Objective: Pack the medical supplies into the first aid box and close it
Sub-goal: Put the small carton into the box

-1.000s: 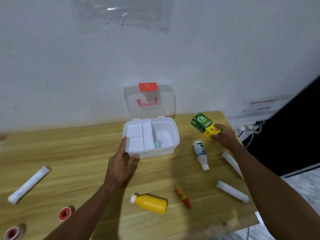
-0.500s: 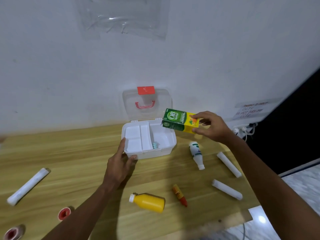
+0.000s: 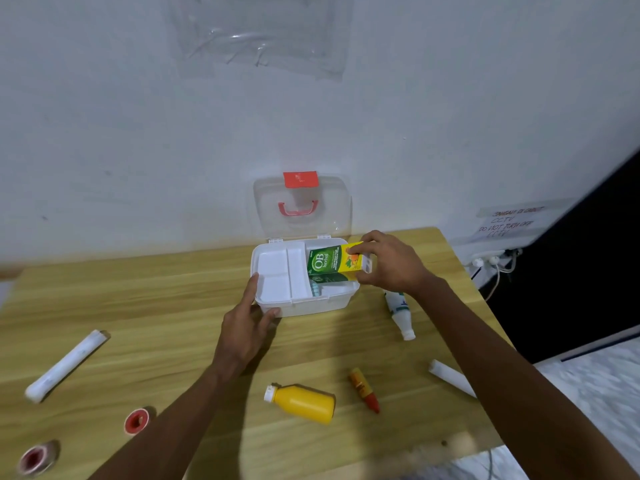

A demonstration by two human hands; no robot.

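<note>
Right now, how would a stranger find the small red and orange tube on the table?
Start at the open first aid box by the wall, then come toward the table's near edge. The small red-capped tube lies right of the yellow bottle, thinner than it.

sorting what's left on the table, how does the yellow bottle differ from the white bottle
The yellow bottle is squat and wide; the white bottle is slimmer, with green print. The yellow bottle lies near the table's front edge, cap pointing left; the white bottle lies right of the first aid box, cap toward the camera, partly hidden by the right hand. Both lie on their sides, white-capped, unpacked.
</note>
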